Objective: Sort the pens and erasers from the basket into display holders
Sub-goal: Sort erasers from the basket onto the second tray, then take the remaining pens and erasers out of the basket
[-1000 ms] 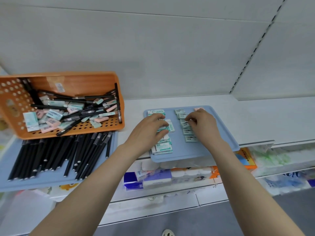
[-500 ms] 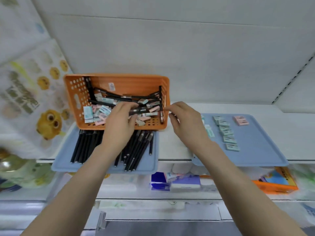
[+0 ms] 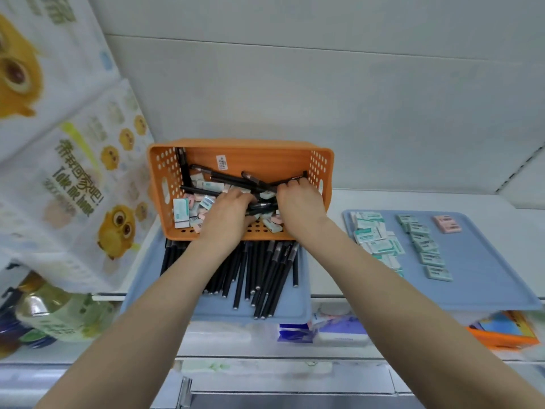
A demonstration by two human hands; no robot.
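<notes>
The orange basket (image 3: 241, 154) leans tilted on the shelf, holding loose black pens (image 3: 224, 176) and several erasers (image 3: 181, 209). Both of my hands are inside it. My left hand (image 3: 230, 215) curls its fingers over black pens in the middle of the pile. My right hand (image 3: 298, 205) curls round a black pen near the basket's right wall. The fingertips of both are hidden among the pens. Below the basket, a blue tray (image 3: 290, 309) carries a row of black pens (image 3: 265, 276). To the right, a second blue tray (image 3: 486, 261) holds teal erasers (image 3: 424, 246) and a pink eraser (image 3: 446, 224).
Large owl-printed packages (image 3: 73, 172) stand close on the left, with a bottle (image 3: 56, 311) below them. The shelf underneath holds packaged goods (image 3: 339, 332) and an orange item (image 3: 501, 338). A white back wall rises behind the basket.
My hands left the eraser tray and moved left into the orange basket, then reached deeper among the pens. The view swung left with them.
</notes>
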